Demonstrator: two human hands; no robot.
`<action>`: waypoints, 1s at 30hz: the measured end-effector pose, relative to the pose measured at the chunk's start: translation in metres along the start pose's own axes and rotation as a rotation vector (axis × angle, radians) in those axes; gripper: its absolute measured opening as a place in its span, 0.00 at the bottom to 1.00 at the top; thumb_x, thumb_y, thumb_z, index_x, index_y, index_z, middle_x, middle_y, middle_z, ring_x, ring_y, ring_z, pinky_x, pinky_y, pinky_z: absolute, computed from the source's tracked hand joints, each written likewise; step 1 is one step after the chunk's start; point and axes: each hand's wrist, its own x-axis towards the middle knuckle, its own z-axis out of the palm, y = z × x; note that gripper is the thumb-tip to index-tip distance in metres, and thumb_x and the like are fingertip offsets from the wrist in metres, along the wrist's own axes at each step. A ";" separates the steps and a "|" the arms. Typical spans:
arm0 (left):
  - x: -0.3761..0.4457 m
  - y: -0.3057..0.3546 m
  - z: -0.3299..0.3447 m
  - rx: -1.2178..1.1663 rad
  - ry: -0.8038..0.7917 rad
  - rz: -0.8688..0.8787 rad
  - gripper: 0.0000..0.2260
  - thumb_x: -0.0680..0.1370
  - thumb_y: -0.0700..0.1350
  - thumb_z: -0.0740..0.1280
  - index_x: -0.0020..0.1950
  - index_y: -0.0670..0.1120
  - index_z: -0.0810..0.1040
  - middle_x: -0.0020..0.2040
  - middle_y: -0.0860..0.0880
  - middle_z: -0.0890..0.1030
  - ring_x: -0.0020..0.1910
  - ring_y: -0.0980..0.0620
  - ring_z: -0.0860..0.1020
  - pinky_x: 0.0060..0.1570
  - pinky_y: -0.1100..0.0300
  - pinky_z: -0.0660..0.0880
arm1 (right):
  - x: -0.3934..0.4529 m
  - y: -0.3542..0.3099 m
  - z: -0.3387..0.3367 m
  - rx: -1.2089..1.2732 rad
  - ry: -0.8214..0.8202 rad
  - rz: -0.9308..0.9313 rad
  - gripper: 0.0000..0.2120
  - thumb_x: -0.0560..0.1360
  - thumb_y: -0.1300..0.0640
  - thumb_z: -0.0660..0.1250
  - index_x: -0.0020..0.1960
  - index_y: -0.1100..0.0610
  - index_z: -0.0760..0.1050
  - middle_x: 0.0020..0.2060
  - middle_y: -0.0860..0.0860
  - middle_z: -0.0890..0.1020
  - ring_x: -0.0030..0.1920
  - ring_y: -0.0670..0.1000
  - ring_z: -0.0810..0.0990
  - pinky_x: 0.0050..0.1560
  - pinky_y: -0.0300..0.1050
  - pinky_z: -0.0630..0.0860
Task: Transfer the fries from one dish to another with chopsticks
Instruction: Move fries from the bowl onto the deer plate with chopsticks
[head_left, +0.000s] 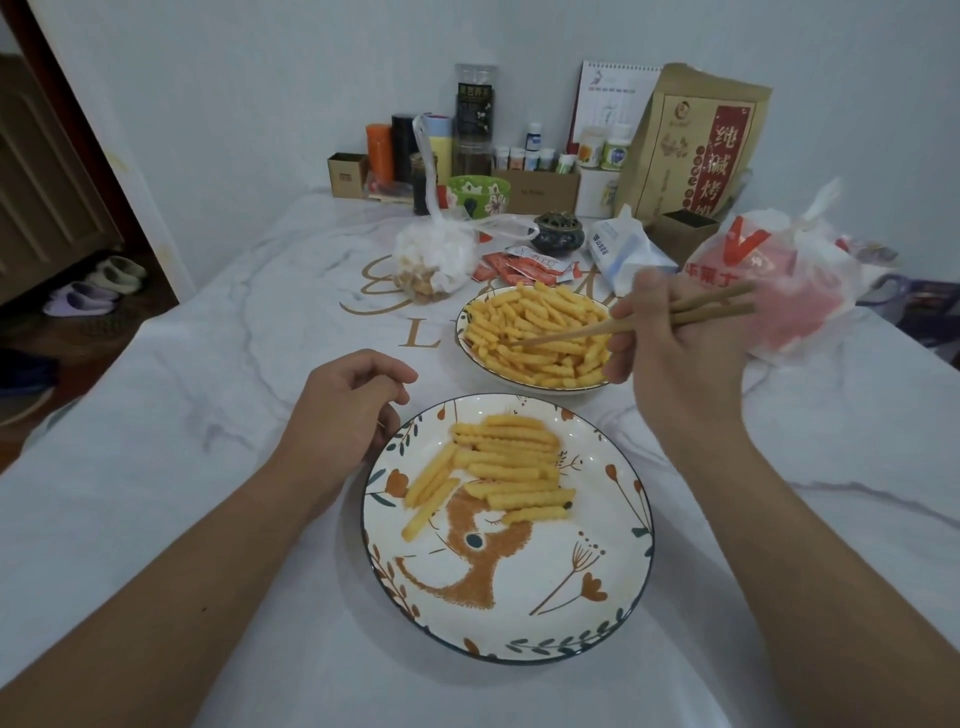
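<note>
Pale wall behind; a white marble-patterned cloth (208, 374) covers the table, with jars, boxes, a brown paper bag (696, 145) and knotted plastic bags crowded along the far edge. Two dishes sit in line, near to far. Far dish (462, 338): heaped with crinkle-cut fries (535, 332), lying every which way. Near plate (623, 519), painted with a fox and flowers: a smaller batch of moved fries (509, 467) on its far half, most lying left-right, a few slanting at the left. Right hand (675, 353) grips a pair of wooden chopsticks (613, 325) at their upper part, fingers curled round them; it hangs just right of the far dish. The sticks slant down and leftward, tips in the pile near its middle. Whether the tips have closed on a fry cannot be told; they read as nearly together. Left hand (343, 410) rests on the cloth just left of the near plate's far rim, fingers loosely curled, holding nothing, possibly touching the rim. Judgement: a pick-up is under way. The carry to come runs from the far dish straight toward the near plate; the right hand does the work, and the sticks' long axis crosses many of the fries, which should favour a pinch across a fry's middle.
</note>
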 end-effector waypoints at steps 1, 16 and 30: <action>0.000 0.000 0.000 0.004 0.000 0.000 0.13 0.79 0.32 0.61 0.47 0.42 0.84 0.38 0.48 0.80 0.29 0.50 0.73 0.25 0.61 0.67 | -0.002 0.003 0.003 -0.040 -0.027 -0.033 0.20 0.84 0.50 0.61 0.39 0.60 0.77 0.25 0.55 0.77 0.23 0.53 0.76 0.23 0.55 0.76; -0.002 0.000 0.001 0.019 -0.008 0.015 0.13 0.79 0.32 0.62 0.47 0.43 0.84 0.38 0.48 0.80 0.29 0.51 0.73 0.25 0.62 0.68 | 0.008 -0.006 -0.011 0.216 0.295 0.148 0.22 0.85 0.54 0.57 0.37 0.62 0.77 0.22 0.52 0.75 0.20 0.52 0.72 0.22 0.39 0.68; -0.002 -0.001 0.003 0.036 0.039 -0.004 0.13 0.79 0.32 0.62 0.47 0.43 0.84 0.38 0.48 0.80 0.28 0.52 0.73 0.26 0.62 0.68 | 0.014 -0.015 -0.035 0.063 0.064 0.094 0.25 0.84 0.49 0.60 0.32 0.56 0.79 0.22 0.51 0.73 0.22 0.49 0.69 0.24 0.38 0.64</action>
